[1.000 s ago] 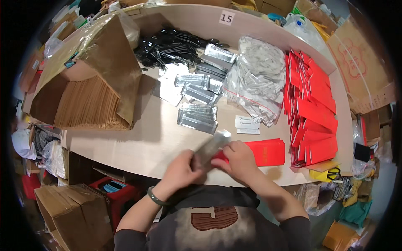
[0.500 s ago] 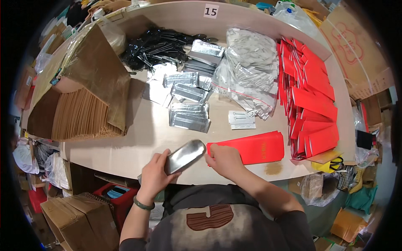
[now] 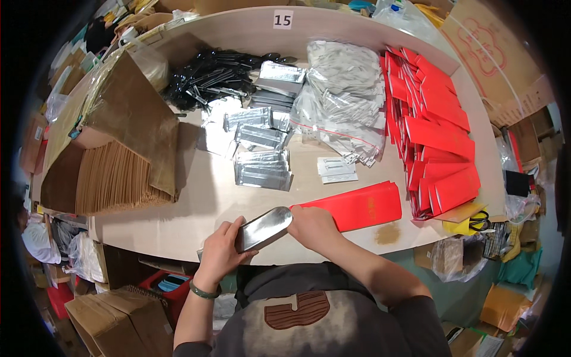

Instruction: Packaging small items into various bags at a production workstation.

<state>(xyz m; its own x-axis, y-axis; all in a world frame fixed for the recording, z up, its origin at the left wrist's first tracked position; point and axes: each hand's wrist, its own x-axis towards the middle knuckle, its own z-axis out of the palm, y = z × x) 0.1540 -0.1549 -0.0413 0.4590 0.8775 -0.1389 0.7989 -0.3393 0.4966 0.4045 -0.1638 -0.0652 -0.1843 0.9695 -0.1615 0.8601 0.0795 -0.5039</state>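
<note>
My left hand (image 3: 224,250) is closed around a shiny silver sleeve (image 3: 262,229) with a rounded end, held slanting up to the right over the front edge of the table. My right hand (image 3: 314,226) is closed, its curled fingers meeting the sleeve's rounded end; whatever they pinch is hidden. Partly behind that hand lies a stack of long red envelopes (image 3: 369,206) with gold print. Beyond my hands, flat silver packets (image 3: 262,169) lie in overlapping piles. Several thin white packets (image 3: 337,170) rest to their right.
An open carton (image 3: 137,113) packed with brown card edges stands at left. Black-wrapped pieces (image 3: 208,74), a clear bag of white packets (image 3: 345,89) and heaped red envelopes (image 3: 440,113) line the back and right. Yellow-handled scissors (image 3: 477,221) sit by the right edge.
My right hand has shifted slightly left, up against the rounded end of the silver sleeve. The left hand keeps its hold. The whole view has shifted a little.
</note>
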